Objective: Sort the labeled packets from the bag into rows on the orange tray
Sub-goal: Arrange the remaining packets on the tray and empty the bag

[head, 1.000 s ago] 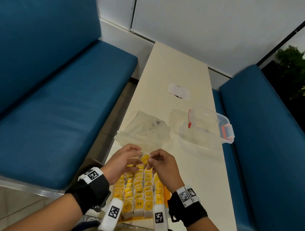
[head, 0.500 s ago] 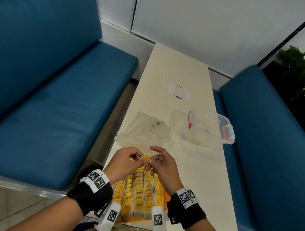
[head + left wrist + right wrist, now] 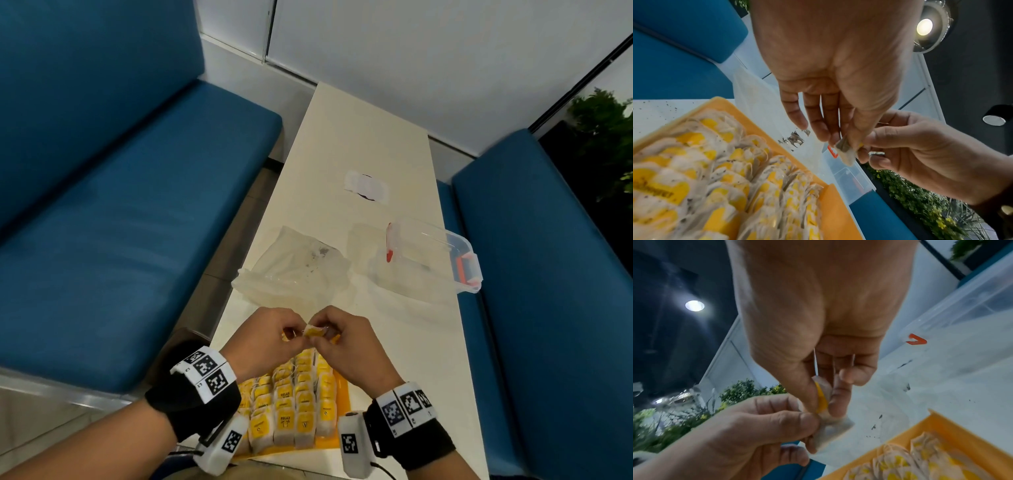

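Observation:
Both hands hold one small teabag-like packet [image 3: 314, 331] with a yellow label just above the far end of the orange tray [image 3: 339, 394]. My left hand [image 3: 295, 334] pinches its left end, and my right hand [image 3: 328, 335] pinches its right end between thumb and fingers. The left wrist view shows the packet [image 3: 845, 151] pinched between both hands' fingertips. In the right wrist view the packet [image 3: 830, 426] shows its yellow label and a thin string. Several rows of yellow-labelled packets [image 3: 291, 404] fill the tray. The clear plastic bag [image 3: 294, 274] lies flat beyond the hands.
A clear plastic box [image 3: 428, 260] with orange latches stands at the table's right edge. A white paper patch [image 3: 366, 183] lies farther back. Blue benches [image 3: 120, 222] flank the narrow cream table [image 3: 411, 342].
The right hand's fingers, spread half a second ago, have curled back onto the packet. Both hands stay over the tray's far end and the packet has turned between them.

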A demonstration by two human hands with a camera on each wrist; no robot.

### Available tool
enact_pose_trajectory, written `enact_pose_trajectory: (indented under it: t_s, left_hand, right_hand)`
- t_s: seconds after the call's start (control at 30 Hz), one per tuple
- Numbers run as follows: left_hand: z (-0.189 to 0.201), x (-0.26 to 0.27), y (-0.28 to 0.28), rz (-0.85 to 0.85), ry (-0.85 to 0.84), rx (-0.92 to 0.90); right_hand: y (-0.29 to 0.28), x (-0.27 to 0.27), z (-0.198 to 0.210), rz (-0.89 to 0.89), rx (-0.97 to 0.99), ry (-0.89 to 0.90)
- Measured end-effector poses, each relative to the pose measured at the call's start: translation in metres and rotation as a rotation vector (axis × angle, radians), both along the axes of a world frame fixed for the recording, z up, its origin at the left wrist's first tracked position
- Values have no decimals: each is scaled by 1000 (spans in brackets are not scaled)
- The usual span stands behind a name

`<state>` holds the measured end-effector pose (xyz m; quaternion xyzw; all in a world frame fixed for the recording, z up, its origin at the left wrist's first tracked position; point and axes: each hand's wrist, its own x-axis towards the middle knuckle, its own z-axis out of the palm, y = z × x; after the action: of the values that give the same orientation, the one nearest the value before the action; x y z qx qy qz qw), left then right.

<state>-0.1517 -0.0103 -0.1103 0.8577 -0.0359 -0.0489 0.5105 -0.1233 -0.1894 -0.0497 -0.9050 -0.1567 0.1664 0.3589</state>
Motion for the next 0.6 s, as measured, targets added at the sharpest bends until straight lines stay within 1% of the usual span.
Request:
enact_pose_trajectory:
  t_s: [0.1, 0.17, 0.33, 0.43, 0.5, 0.6]
  left_hand:
    - [-5, -4, -3, -75, 20, 53]
    - [-10, -7, -1, -86, 21, 110]
    - [-24, -9, 15, -92, -18, 317]
    - [-31, -11, 25, -73, -18, 400]
    - [-35, -13, 29, -71, 19, 440]
    - [-40, -14, 33, -105, 112, 440]
  right_hand:
    - [-5, 0, 2, 68, -183, -14]
    - [-10, 0, 4, 141, -325, 24]
    - [-18, -14, -1, 393, -608, 246]
    - [-17, -24, -11, 484, -734, 358]
    - [-13, -29, -18, 523, -824, 395]
    - [-7, -33, -26, 574, -945, 411]
